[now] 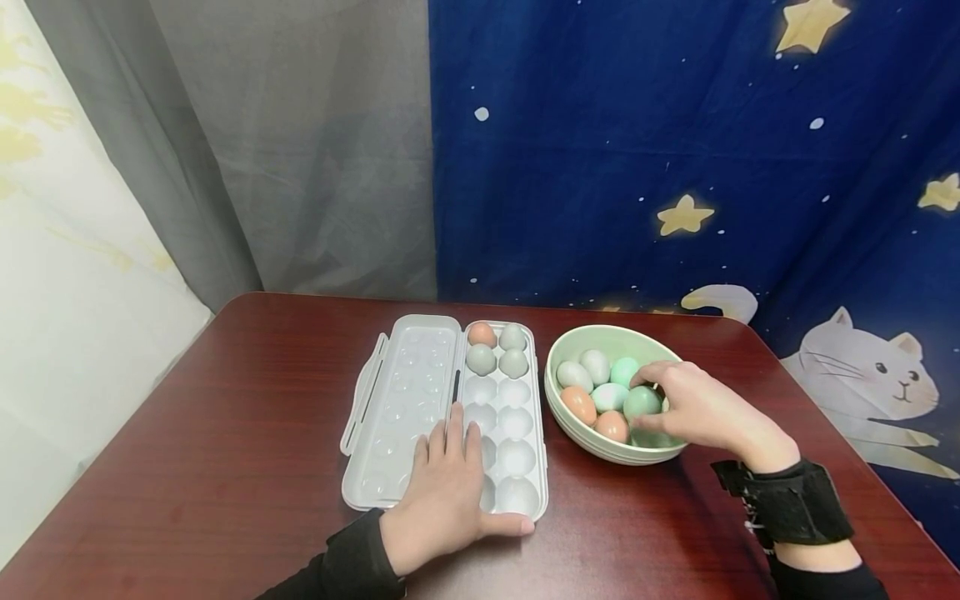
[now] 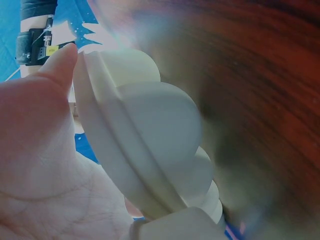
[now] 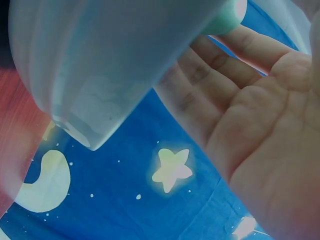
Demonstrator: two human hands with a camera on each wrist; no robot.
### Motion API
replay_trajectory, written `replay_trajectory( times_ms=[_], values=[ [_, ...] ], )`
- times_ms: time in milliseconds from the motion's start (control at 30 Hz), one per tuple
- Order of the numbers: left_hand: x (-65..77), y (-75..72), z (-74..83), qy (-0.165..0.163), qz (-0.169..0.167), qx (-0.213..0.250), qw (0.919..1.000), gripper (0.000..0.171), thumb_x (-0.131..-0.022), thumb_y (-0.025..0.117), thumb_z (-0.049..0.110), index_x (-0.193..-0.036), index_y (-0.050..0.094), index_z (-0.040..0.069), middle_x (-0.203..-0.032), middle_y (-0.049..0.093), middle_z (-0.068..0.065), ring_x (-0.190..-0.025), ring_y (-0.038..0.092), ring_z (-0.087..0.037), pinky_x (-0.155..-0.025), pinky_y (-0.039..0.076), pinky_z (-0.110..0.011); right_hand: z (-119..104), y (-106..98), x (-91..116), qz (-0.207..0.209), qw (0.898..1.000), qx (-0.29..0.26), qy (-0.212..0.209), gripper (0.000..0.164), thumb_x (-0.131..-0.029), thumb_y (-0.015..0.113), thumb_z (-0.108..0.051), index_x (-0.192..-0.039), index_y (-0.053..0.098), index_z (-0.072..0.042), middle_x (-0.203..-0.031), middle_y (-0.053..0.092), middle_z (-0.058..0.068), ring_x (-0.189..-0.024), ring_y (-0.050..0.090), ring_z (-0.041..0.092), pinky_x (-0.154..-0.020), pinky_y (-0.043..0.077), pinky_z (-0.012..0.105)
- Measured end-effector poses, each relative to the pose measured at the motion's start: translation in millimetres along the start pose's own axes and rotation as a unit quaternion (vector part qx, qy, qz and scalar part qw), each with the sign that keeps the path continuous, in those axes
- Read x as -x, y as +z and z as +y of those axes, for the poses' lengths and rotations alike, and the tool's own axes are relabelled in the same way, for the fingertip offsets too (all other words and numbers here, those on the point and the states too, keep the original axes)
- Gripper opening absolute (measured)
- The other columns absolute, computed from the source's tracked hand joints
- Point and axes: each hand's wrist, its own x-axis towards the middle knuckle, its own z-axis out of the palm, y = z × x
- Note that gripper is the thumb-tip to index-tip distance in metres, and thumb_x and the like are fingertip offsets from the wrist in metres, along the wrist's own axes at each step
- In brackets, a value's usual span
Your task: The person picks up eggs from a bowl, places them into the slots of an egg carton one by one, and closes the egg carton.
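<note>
My left hand [image 1: 442, 492] rests with straight fingers over the near part of an opened white egg carton [image 1: 543, 492], its thumb along the near edge. In the left wrist view the carton's rounded underside [image 2: 155, 125] stands beside the palm. At the far end of the carton sit an orange egg [image 1: 482, 334] and several grey-green eggs [image 1: 513, 363]. Inside the pale green bowl [image 1: 558, 417], my right hand [image 1: 697, 408] grips a dark green egg [image 1: 642, 402] between thumb and fingers. Several other eggs lie around it, among them a mint egg [image 1: 624, 370] and an orange one [image 1: 578, 404].
The carton's clear-studded lid [image 1: 420, 358] lies folded back on the left, with a latch flap [image 1: 365, 392] along its outer side. Both containers stand on a dark red wooden table [image 1: 247, 433]. Behind it hang a grey curtain [image 1: 315, 150] and a blue starry one [image 1: 585, 150].
</note>
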Motion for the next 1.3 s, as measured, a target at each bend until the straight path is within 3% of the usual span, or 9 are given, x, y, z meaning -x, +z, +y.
replay_trajectory(
  times_ms=[667, 867, 1300],
  values=[
    [-0.6, -1.2, 0.7, -0.002, 0.011, 0.000, 0.9999, 0.135, -0.060, 0.067, 0.084, -0.144, 0.030, -0.016, -0.151, 0.024, -0.032, -0.129, 0.035, -0.046, -0.102, 0.031, -0.059, -16.9, -14.9, 5.9, 0.043, 0.999, 0.007, -0.021, 0.037, -0.072, 0.087, -0.025, -0.101, 0.070, -0.009, -0.093, 0.063, -0.005, -0.080, 0.056, 0.012, -0.070, 0.047, 0.036],
    [0.4, -0.6, -1.3, -0.001, 0.017, 0.004, 0.9998, 0.136, -0.060, 0.068, 0.084, -0.144, 0.030, -0.016, -0.151, 0.024, -0.032, -0.128, 0.036, -0.045, -0.101, 0.032, -0.059, -30.9, -18.4, -1.6, 0.054, 0.997, 0.029, -0.044, 0.036, -0.071, 0.088, -0.026, -0.099, 0.069, -0.013, -0.091, 0.062, -0.008, -0.080, 0.056, 0.010, -0.072, 0.048, 0.035],
    [0.5, -1.0, -2.5, 0.011, 0.024, -0.011, 0.9996, 0.134, -0.061, 0.066, 0.084, -0.142, 0.032, -0.018, -0.150, 0.025, -0.033, -0.127, 0.036, -0.045, -0.100, 0.033, -0.058, -68.7, -48.2, -29.9, 0.021, 0.994, 0.063, -0.091, 0.034, -0.074, 0.083, -0.025, -0.103, 0.070, -0.013, -0.093, 0.060, -0.007, -0.074, 0.054, 0.012, -0.063, 0.044, 0.031]
  ],
)
